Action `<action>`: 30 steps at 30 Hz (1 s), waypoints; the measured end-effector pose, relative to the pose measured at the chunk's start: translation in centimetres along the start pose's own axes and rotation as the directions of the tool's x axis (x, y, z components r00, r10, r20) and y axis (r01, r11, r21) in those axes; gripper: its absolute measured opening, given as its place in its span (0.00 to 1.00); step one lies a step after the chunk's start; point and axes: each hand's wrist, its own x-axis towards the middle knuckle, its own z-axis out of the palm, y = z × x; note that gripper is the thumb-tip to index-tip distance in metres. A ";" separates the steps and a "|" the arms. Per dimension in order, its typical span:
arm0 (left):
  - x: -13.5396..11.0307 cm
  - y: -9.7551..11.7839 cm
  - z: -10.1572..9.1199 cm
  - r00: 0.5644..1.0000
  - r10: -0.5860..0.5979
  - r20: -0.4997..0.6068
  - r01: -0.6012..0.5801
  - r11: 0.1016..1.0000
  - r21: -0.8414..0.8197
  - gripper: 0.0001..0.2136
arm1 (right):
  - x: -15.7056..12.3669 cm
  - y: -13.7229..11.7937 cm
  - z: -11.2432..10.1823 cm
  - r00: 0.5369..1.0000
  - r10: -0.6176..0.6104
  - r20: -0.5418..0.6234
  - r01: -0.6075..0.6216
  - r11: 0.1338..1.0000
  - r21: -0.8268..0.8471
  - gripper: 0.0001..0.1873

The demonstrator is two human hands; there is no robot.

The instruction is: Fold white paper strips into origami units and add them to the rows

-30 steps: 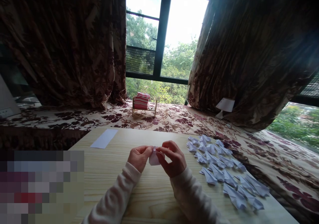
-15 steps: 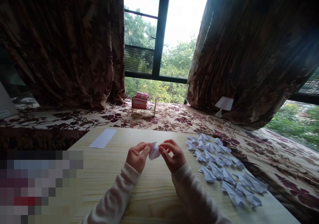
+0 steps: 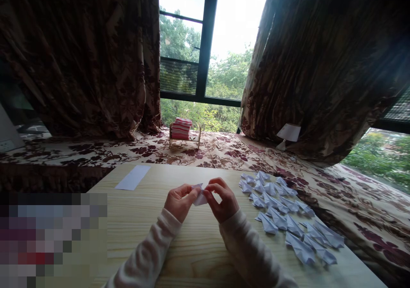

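Note:
A small piece of folded white paper [image 3: 200, 199] is held between my two hands, above the middle of the wooden table. My left hand [image 3: 180, 201] pinches its left side between thumb and fingers. From the right, my right hand [image 3: 223, 199] pinches the paper's upper right edge with thumb and forefinger. The fingertips cover part of the folds. To the right lie several folded white paper pieces [image 3: 278, 217] with pointed ends, set in loose rows.
A flat white paper stack or sheet [image 3: 133, 177] lies at the table's [image 3: 134, 236] far left. Behind the table, a flower-patterned cloth [image 3: 224, 149] bears a little rack with striped folded cloths [image 3: 181, 129] and a small white lamp [image 3: 288, 132]. Dark curtains flank the window.
My left hand has shifted slightly right, and its thumb now reaches further over the folded paper. My right hand keeps its pinch with little movement.

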 end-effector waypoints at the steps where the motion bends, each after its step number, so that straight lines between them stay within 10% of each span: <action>1: 0.0 -0.1 0.0 1.000 -0.010 0.007 0.010 1.000 0.000 0.10 | 0.0 0.0 0.0 1.000 0.003 -0.003 -0.003 1.000 0.001 0.04; 30: 0.2 -0.8 0.3 0.999 0.003 -0.042 -0.006 0.997 -0.079 0.10 | 0.0 0.0 0.1 0.999 -0.034 -0.018 0.033 0.999 -0.015 0.05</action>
